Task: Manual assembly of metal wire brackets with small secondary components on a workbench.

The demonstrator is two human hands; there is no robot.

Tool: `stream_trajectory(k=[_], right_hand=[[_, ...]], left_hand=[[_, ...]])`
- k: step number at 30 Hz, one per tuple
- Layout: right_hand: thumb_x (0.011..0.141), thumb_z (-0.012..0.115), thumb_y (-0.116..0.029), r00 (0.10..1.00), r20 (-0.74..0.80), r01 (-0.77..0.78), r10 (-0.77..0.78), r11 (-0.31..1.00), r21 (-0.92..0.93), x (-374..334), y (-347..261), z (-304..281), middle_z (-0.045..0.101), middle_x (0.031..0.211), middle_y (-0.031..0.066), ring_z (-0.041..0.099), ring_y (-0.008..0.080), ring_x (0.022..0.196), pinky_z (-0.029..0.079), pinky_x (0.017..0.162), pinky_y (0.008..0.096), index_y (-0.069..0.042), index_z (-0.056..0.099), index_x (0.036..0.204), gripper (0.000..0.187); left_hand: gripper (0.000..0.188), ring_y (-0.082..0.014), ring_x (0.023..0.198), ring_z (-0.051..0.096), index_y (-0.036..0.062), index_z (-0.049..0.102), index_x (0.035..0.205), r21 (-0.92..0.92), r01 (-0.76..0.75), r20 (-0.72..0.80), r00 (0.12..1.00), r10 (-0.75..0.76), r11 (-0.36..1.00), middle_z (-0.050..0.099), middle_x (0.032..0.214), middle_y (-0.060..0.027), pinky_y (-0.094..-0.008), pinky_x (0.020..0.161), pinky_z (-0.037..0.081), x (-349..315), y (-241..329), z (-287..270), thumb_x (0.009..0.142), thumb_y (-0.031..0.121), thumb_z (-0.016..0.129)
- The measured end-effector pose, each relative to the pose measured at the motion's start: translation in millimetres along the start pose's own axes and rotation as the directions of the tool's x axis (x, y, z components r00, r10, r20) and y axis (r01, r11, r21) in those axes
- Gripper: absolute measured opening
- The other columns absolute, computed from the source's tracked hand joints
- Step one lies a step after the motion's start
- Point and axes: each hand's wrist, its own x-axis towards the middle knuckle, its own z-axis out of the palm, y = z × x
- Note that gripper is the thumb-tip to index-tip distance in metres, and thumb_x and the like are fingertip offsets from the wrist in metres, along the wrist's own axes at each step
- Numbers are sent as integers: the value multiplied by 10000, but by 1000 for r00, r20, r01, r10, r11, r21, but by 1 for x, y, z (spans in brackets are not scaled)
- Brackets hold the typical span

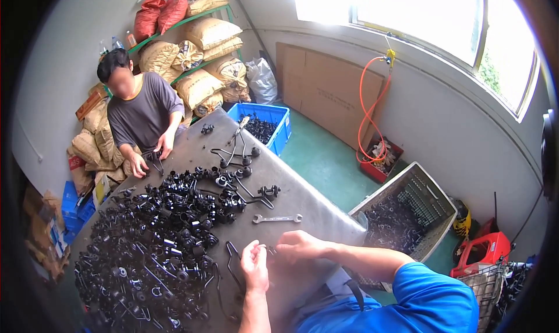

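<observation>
Above the near edge of the metal table [317, 208], my left hand [254, 267] is raised with its fingers pinched together. My right hand [299, 246] is just beside it, its fingers curled toward the left fingertips. Something small sits at the fingertips, too small to name. An open-end wrench [278, 219] lies flat just beyond my hands. Left of my left hand is a bent black rod [230, 257]. A large heap of black clamp-like metal and rubber parts [169, 240] covers the table's left side.
Across the table a co-worker [142, 108] handles a black part. Bent rods with rubber ends [236, 152] lie at the far side. Around the table stand a blue bin [285, 123], a grey crate [434, 187] of parts and a red stool [483, 251]. Stacked sacks [212, 33] fill a shelf.
</observation>
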Motion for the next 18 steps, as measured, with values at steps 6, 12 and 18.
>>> stream_trajectory(k=[6, 12, 18], right_hand=[[991, 591, -175, 973, -15, 228, -230, 971, -71, 9, 3, 4, 644, 927, 51, 625, 107, 798, 564, 721, 276, -8, 604, 1061, 182], [958, 600, -178, 992, -3, 122, -123, 982, -142, 10, 0, 4, 683, 998, 88, 636, 150, 945, 524, 850, 315, -8, 642, 1133, 247], [962, 600, -159, 996, -3, 89, -89, 993, -74, 15, -1, 4, 687, 973, 73, 642, 131, 892, 534, 805, 304, -8, 644, 1127, 228]], left_hand=[[289, -120, 948, 582, -13, 543, 1253, -16, -23, -81, 996, 22, 1000, 624, 1075, -76, -252, 849, 481, -1, 0, 3, 974, 60, 574], [323, -99, 871, 576, 36, 519, 1298, 69, -110, -108, 987, 117, 992, 612, 1066, -41, -256, 699, 529, 1, -10, -2, 992, 130, 568], [339, -96, 884, 577, 48, 498, 1314, 15, -109, -132, 985, 110, 994, 602, 1076, -27, -254, 707, 533, -2, -7, -1, 993, 135, 568]])
